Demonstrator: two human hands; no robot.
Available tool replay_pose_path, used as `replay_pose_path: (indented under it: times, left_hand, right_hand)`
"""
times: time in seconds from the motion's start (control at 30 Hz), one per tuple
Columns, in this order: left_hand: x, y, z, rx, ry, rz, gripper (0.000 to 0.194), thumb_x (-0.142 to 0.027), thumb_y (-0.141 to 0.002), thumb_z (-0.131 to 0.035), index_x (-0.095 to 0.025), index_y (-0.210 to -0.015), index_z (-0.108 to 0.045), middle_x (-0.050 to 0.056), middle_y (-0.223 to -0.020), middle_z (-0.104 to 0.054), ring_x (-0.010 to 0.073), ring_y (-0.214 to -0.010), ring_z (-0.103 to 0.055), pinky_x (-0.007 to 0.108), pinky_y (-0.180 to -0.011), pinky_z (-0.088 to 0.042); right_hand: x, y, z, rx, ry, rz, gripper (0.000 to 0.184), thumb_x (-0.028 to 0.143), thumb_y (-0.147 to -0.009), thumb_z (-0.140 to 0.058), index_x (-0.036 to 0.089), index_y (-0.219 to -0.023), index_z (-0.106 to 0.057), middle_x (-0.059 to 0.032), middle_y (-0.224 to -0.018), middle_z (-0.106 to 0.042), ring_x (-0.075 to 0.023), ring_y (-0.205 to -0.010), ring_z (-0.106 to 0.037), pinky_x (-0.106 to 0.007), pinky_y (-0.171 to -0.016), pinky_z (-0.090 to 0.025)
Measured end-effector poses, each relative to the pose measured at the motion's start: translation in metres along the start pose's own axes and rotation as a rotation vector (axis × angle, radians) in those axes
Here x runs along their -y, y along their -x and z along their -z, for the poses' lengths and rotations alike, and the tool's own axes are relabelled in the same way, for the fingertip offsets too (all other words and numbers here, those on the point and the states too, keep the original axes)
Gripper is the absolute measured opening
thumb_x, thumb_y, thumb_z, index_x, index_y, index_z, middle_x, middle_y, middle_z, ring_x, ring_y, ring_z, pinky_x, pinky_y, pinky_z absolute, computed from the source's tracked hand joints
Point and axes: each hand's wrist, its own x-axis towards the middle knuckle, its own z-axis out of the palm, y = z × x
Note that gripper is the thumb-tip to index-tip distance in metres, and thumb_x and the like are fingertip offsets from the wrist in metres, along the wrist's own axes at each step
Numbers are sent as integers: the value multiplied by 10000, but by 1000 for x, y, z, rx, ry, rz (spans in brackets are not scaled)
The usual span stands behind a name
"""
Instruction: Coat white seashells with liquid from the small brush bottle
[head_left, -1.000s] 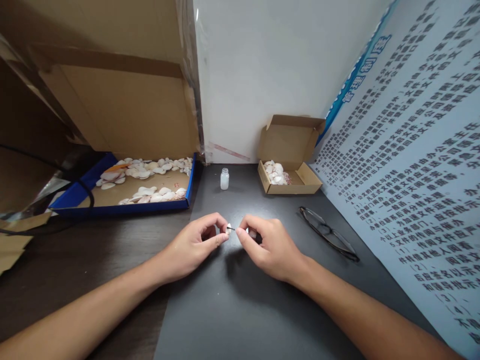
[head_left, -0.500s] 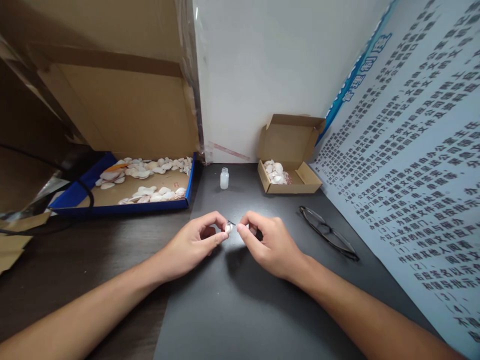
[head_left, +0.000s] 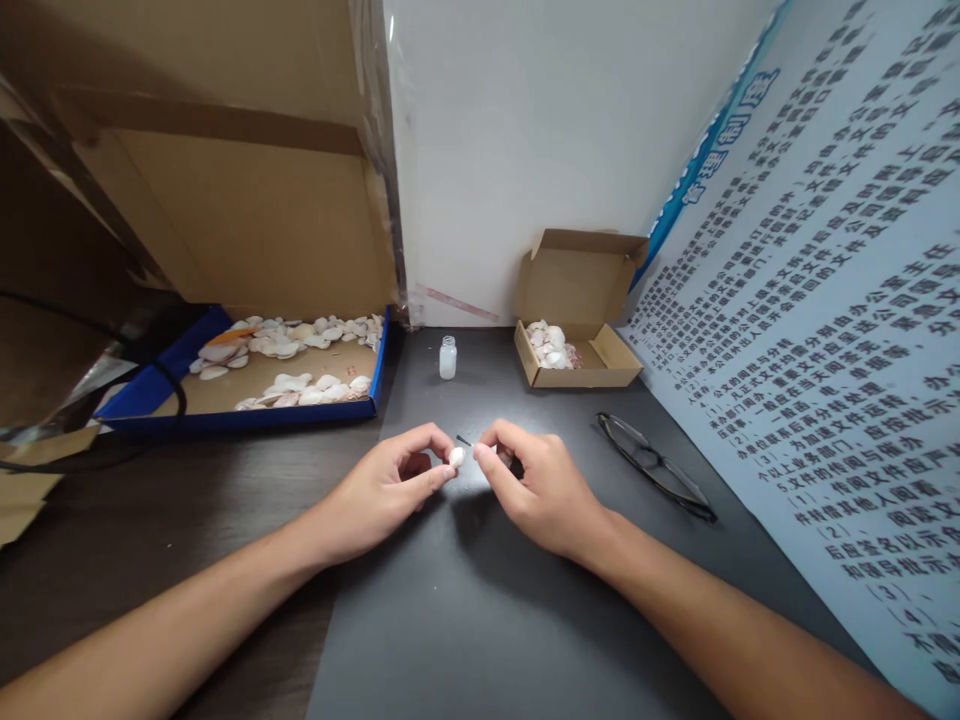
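Observation:
My left hand [head_left: 390,485] pinches a small white shell [head_left: 456,457] between thumb and forefinger, just above the dark mat [head_left: 480,600]. Facing it, my right hand [head_left: 536,485] is closed in a pinch on a thin dark pin-like tool [head_left: 463,441], whose tip points toward the shell. The two hands almost touch at the fingertips. A small white bottle [head_left: 448,357] stands behind them.
A blue-edged cardboard tray [head_left: 247,415] with several pale shells lies at the back left under a big carton [head_left: 225,150]. A small open cardboard box [head_left: 581,320] of shells sits at the back right. Black glasses [head_left: 656,465] lie near a printed poster [head_left: 825,330].
The shell has turned in my left fingers so its pale face shows more, and the tool tip has lifted slightly off it. Both hands stayed in place.

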Motion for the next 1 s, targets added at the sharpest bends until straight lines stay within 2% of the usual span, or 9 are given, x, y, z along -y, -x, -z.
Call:
replay_pose_path:
  times: [0.17,0.37,0.57,0.77,0.93,1.0]
  left_hand:
    - [1,-1,0,4,16,-21,224,-391,-889,-550,-167,-907,-551,-41,-707,-497,82,-587,-409,212,-546,-344]
    - [3,-2,0,-4,4,-24,218,-391,-891,-553,-173,-895,-547,-54,-697,-462,77,-581,-399,212,-549,-338]
    - [2,-1,-1,-12,0,-27,202,-373,-887,-552,-172,-905,-554,-53,-692,-467,79,-579,-388,215,-547,-329]
    - [1,-1,0,-11,-3,-26,206,-380,-889,-551,-174,-898,-548,-56,-685,-452,77,-577,-389,213,-544,-328]
    - [0,0,0,-2,6,-14,208,-377,-891,-547,-170,-904,-535,-49,-703,-468,78,-587,-402,212,-545,-338]
    - [-1,-1,0,-3,18,-6,206,-374,-893,-544,-169,-909,-529,-51,-698,-466,77,-584,-401,209,-541,-337]
  right_hand:
    - [0,3,0,165,-17,79,201,279,-892,-499,166,-746,-577,46,-574,-502,-59,-519,-410,-194,-533,-285]
    - [-1,2,-1,41,-21,34,198,303,-908,-485,172,-806,-593,50,-581,-500,-57,-521,-406,-189,-533,-289]
    - [1,2,-1,128,21,44,198,288,-877,-512,170,-735,-582,56,-547,-479,-50,-493,-381,-190,-515,-268]
    - [-1,0,0,12,-1,13,203,302,-901,-489,173,-789,-599,48,-569,-504,-57,-515,-411,-188,-529,-284]
    - [-2,1,-2,159,43,17,193,288,-885,-505,176,-751,-586,52,-567,-504,-56,-510,-392,-193,-531,-270]
    - [-2,1,-2,176,37,21,195,291,-880,-511,176,-742,-583,54,-561,-496,-55,-504,-387,-192,-525,-268]
